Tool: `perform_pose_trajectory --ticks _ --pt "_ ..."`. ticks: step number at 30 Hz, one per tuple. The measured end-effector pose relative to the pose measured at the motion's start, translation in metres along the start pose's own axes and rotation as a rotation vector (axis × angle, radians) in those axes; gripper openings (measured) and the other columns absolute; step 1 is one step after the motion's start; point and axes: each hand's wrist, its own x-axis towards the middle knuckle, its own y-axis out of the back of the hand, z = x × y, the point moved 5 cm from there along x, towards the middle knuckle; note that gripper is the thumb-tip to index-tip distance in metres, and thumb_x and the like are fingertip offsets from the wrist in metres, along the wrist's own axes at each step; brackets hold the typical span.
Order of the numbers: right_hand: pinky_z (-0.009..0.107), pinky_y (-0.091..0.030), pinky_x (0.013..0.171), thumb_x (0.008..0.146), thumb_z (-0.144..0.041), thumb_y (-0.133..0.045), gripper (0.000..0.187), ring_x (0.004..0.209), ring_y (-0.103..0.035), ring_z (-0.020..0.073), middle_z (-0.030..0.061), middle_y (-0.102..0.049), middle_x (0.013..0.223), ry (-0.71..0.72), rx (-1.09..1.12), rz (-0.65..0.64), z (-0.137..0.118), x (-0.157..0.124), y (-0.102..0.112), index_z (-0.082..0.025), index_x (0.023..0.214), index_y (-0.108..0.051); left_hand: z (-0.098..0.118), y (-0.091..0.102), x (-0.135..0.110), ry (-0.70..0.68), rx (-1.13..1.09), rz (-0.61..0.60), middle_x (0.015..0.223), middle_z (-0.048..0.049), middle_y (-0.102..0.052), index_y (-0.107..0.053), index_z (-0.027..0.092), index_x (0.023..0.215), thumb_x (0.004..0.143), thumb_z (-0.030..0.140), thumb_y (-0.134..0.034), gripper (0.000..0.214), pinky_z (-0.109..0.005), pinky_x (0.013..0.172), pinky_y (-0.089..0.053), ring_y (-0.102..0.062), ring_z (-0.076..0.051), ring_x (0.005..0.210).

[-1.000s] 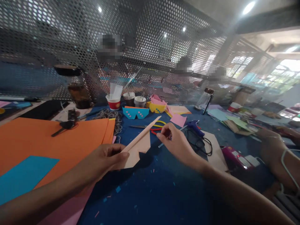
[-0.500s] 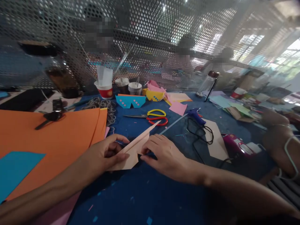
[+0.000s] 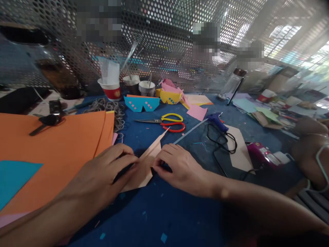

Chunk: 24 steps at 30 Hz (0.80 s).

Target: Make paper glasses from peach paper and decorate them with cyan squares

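A folded peach-coloured sheet of paper [image 3: 144, 173] lies tilted on the blue table, its narrow strip pointing away towards the scissors [image 3: 168, 122]. My left hand [image 3: 109, 168] is closed over the paper's left side, thumb and fingers pinching its folded edge. At the notch on the right edge, my right hand [image 3: 181, 166] has curled fingers closed on the paper; its fingertips are partly hidden. The scissors, with one yellow and one red handle, lie just beyond the paper's tip.
Orange sheets [image 3: 74, 137] cover the left side, with keys [image 3: 50, 118] on top. Blue paper glasses [image 3: 142, 104], a yellow pair [image 3: 169, 97] and cups stand behind. At right are a glue gun [image 3: 217, 122] with a black cord, a magenta device [image 3: 262, 154] and another person's arm [image 3: 312, 151].
My left hand has rolled over, its back now upward and its fingers pressing onto the fold. The paper lies flatter. My right hand has barely moved; the view has shifted slightly.
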Motion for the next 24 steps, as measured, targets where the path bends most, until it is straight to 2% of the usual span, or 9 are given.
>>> perform_pose_trajectory --ticks 3,6,11,17,24 --pt "0.035 -0.047 0.086 0.102 -0.019 -0.063 0.010 0.090 -0.062 0.0202 0.0046 -0.070 0.094 -0.001 0.025 0.017 0.000 -0.001 0.000 -0.020 0.092 -0.065 0.011 -0.009 -0.002 -0.249 0.039 0.024 0.108 -0.0041 -0.075 -0.077 0.025 0.112 0.109 0.024 -0.053 0.025 -0.031 0.084 -0.053 -0.068 -0.022 0.097" --pt "0.035 -0.047 0.086 0.101 -0.018 -0.061 0.012 0.089 -0.062 0.0201 0.0044 -0.069 0.091 -0.008 0.022 0.030 0.000 -0.001 -0.001 -0.020 0.090 -0.064 0.017 -0.014 -0.004 -0.370 0.090 0.040 0.106 -0.0062 -0.076 -0.076 0.020 0.112 0.108 0.017 -0.051 0.025 -0.032 0.083 -0.054 -0.068 -0.022 0.095" --pt "0.035 -0.045 0.084 0.099 -0.016 -0.062 0.011 0.087 -0.061 0.0195 0.0031 -0.069 0.090 -0.019 0.006 0.050 0.000 -0.001 -0.002 -0.020 0.088 -0.062 0.024 -0.012 -0.003 -0.423 0.155 0.017 0.101 -0.0080 -0.077 -0.076 0.016 0.104 0.105 0.014 -0.053 0.024 -0.034 0.075 -0.055 -0.069 -0.023 0.088" --pt "0.035 -0.044 0.082 0.098 -0.017 -0.062 0.012 0.085 -0.060 0.0191 0.0026 -0.069 0.089 -0.011 -0.007 0.076 -0.001 -0.001 -0.002 -0.021 0.087 -0.060 0.025 -0.015 -0.006 -0.375 0.177 -0.040 0.106 -0.0097 -0.077 -0.076 0.017 0.116 0.107 0.017 -0.051 0.026 -0.038 0.080 -0.056 -0.069 -0.025 0.091" --pt "0.038 -0.041 0.080 0.106 -0.021 -0.053 0.016 0.088 -0.057 0.0223 0.0066 -0.067 0.093 0.101 -0.169 0.061 -0.007 -0.003 -0.001 -0.020 0.093 -0.062 0.028 -0.017 -0.005 -0.393 0.180 -0.036 0.099 -0.0077 -0.074 -0.074 0.019 0.107 0.106 0.016 -0.049 0.025 -0.039 0.077 -0.053 -0.067 -0.024 0.085"
